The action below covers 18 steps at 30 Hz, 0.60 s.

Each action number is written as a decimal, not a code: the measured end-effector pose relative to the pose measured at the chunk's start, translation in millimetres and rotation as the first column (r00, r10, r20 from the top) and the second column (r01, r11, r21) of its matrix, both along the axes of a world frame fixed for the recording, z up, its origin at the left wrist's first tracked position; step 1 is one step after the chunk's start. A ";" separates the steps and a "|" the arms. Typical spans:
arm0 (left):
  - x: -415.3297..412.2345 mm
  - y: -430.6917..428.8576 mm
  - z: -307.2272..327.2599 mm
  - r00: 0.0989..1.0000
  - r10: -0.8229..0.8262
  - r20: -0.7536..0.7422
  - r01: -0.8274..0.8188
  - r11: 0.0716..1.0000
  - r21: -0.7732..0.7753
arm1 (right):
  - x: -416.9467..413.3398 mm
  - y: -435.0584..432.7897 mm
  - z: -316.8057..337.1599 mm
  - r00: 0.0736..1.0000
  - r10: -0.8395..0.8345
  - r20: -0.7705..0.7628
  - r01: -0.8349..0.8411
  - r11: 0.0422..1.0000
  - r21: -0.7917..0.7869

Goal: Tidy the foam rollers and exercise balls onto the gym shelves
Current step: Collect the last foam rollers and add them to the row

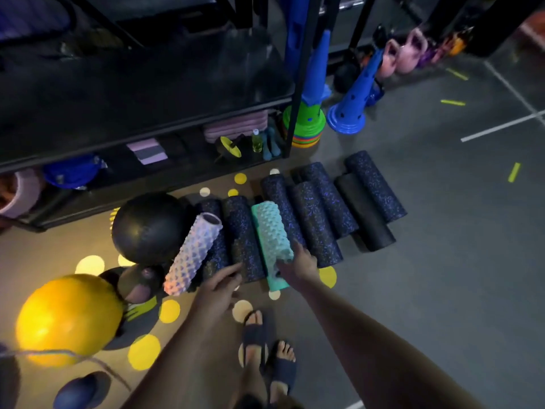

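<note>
both hands are down at the rollers (317, 222) on the floor (442, 261) by the shelf (147, 125).
black ball (149, 227) and yellow ball (67, 318) sit loose, a nudge could roll them; right hand (299, 268) rests on the teal roller (269, 231), grip unclear, left hand (219, 286) hovers loose, apart. shelf's bottom level holds folded mats (236, 125), a wheel (228, 146), a bottle (256, 140).

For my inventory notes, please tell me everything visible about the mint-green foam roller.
The mint-green foam roller is a cylinder covered with rows of raised knobs, seemingly soft foam. It lies on its side between dark speckled rollers, pointing toward the shelf. The right hand touches its near end; a grip is unclear.
</note>
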<state>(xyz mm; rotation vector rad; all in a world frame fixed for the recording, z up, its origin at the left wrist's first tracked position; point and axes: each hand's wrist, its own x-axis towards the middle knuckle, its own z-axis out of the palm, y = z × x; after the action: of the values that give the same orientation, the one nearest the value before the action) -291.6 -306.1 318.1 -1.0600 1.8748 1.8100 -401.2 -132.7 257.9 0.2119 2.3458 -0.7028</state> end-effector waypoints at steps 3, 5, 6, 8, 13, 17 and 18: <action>-23.9 2.0 1.0 0.999 -0.043 0.024 0.043 0.999 -0.017 | -1.6 11.7 14.2 0.992 0.116 0.046 -0.119 0.991 0.067; -42.6 8.4 7.7 0.993 -0.099 0.059 0.100 0.995 -0.008 | 2.2 27.3 30.9 0.987 0.153 0.058 -0.158 0.982 0.100; -52.9 12.9 11.5 0.991 -0.119 0.058 0.119 0.993 -0.011 | 2.4 36.0 39.7 0.981 0.181 0.063 -0.187 0.976 0.108; -76.2 22.2 17.7 0.984 -0.168 0.062 0.169 0.985 -0.017 | -6.7 56.8 56.7 0.983 0.173 0.069 -0.180 0.976 0.122; -141.2 70.4 41.7 0.960 -0.278 0.037 0.277 0.960 0.025 | -56.6 117.4 107.3 1.000 -0.020 0.019 0.018 0.995 0.093; -183.9 126.3 67.0 0.920 -0.392 -0.019 0.393 0.919 0.017 | -82.1 176.0 129.9 0.994 -0.103 -0.040 0.105 0.992 0.076; -192.3 140.7 67.7 0.909 -0.417 -0.026 0.418 0.908 0.021 | -86.3 191.4 130.4 0.992 -0.122 -0.035 0.124 0.990 0.069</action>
<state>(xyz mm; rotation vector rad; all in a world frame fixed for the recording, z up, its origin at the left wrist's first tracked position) -483.8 -165.4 385.8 -0.5695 1.9042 1.5919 -487.5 58.7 388.3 0.3824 2.4044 -0.6864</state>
